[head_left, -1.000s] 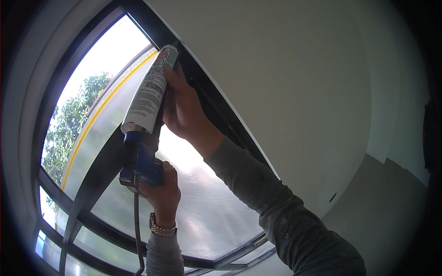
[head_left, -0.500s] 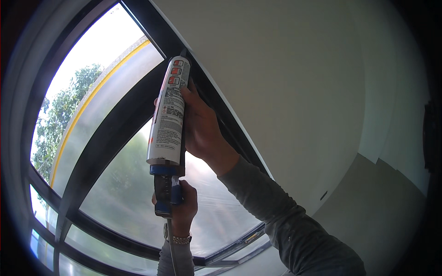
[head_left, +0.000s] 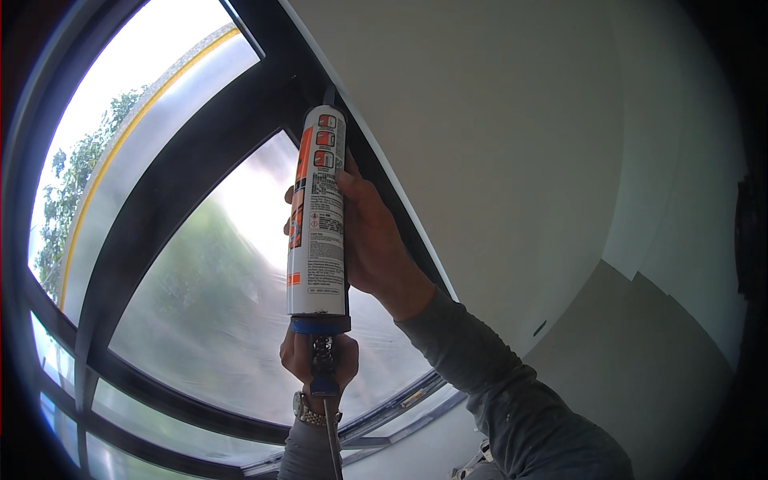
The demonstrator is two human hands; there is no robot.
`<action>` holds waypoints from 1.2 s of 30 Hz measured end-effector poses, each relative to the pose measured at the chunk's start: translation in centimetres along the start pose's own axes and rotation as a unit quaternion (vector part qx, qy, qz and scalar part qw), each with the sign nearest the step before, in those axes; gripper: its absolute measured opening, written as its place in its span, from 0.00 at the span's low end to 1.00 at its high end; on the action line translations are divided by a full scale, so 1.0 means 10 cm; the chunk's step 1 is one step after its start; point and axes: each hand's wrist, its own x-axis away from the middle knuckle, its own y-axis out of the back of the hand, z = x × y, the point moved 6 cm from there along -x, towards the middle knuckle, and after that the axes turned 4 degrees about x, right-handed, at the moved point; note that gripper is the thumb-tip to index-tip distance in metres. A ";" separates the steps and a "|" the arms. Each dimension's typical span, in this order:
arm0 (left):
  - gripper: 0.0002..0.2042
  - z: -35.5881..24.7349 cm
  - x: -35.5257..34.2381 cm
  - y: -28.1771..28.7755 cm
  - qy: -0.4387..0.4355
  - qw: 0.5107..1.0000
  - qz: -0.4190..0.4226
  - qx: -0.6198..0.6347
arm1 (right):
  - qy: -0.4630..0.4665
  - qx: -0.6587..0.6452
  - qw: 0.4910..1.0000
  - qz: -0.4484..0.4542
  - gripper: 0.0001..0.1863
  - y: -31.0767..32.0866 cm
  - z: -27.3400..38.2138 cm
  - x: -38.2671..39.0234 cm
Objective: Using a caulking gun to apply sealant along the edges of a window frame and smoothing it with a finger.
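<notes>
A white sealant cartridge [head_left: 318, 216] with orange markings sits in a blue caulking gun [head_left: 322, 352], pointing up. Its nozzle tip [head_left: 329, 94] touches the seam where the dark window frame [head_left: 200, 152] meets the white wall [head_left: 496, 144]. My right hand [head_left: 376, 240] wraps around the cartridge's upper half from the right. My left hand [head_left: 318, 364], with a wristwatch [head_left: 312, 412] on the wrist, grips the gun's handle and trigger below. The gun's rod hangs down past the wrist.
Large glass panes [head_left: 224, 304] fill the left, with trees [head_left: 72, 176] outside. Dark frame bars cross the window low down [head_left: 160, 384]. The white wall runs right to a corner with a greyer surface [head_left: 640, 360].
The cartridge has swung from a tilt toward upright and shifted right along the frame seam. Both hands moved with it; the view has also shifted.
</notes>
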 end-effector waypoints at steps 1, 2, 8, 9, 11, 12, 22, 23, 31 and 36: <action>0.13 -0.07 -0.05 0.01 0.032 0.999 0.006 0.007 | -0.002 0.002 1.000 -0.003 0.24 0.03 0.01 0.07; 0.13 -0.10 -0.02 0.02 0.035 0.999 0.006 0.008 | -0.017 0.003 1.000 -0.004 0.29 0.04 0.00 0.12; 0.15 -0.15 0.28 -0.09 0.067 0.993 0.022 0.098 | -0.033 0.041 0.997 -0.057 0.27 0.29 -0.11 0.44; 0.15 -0.18 0.33 -0.12 0.073 0.992 0.024 0.100 | -0.036 0.044 0.996 -0.062 0.27 0.35 -0.11 0.50; 0.11 -0.24 0.43 -0.16 0.089 0.991 0.030 0.092 | -0.045 0.039 0.996 -0.071 0.27 0.47 -0.14 0.61; 0.13 -0.23 0.53 -0.18 0.101 0.989 0.067 0.086 | -0.051 0.033 0.995 -0.074 0.27 0.52 -0.15 0.67; 0.15 -0.36 1.19 -0.39 0.094 0.985 0.087 0.113 | -0.109 0.037 0.988 -0.108 0.29 0.87 -0.21 1.25; 0.15 -0.39 1.25 -0.41 0.096 0.985 0.088 0.112 | -0.116 0.026 0.986 -0.113 0.29 0.91 -0.23 1.31; 0.18 -0.49 1.68 -0.52 0.126 0.977 0.100 0.139 | -0.153 0.070 0.971 -0.169 0.30 1.12 -0.27 1.75; 0.18 -0.48 1.97 -0.61 0.118 0.976 0.117 0.141 | -0.162 0.100 0.965 -0.180 0.31 1.26 -0.31 1.99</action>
